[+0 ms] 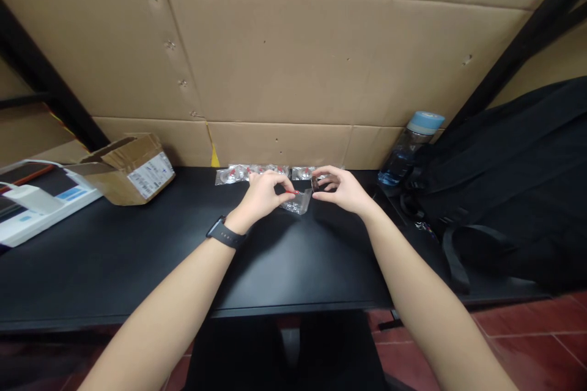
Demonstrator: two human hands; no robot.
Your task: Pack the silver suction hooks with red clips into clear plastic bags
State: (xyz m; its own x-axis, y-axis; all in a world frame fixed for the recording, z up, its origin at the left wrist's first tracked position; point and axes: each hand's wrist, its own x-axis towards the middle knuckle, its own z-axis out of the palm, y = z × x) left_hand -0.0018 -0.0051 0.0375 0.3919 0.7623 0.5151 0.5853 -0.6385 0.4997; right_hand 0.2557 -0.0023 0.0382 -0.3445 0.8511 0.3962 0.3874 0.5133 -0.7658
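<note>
Over the black table, my left hand (267, 194) pinches the red top edge of a small clear plastic bag (298, 202). My right hand (340, 190) is closed on a small dark round object (315, 184) at the bag's right side; its exact kind is too small to make out. Behind my hands, a row of clear packets with red marks (238, 173) lies along the back of the table. One more such packet (302, 173) lies just behind the bag, partly hidden by my right hand. What is inside these packets cannot be made out.
An opened cardboard box (126, 174) stands at the left, beside a white power strip (50, 214) with a plug. At the right are a water bottle with a blue lid (406, 149) and a black backpack (518, 189). Cardboard (284, 61) walls the back.
</note>
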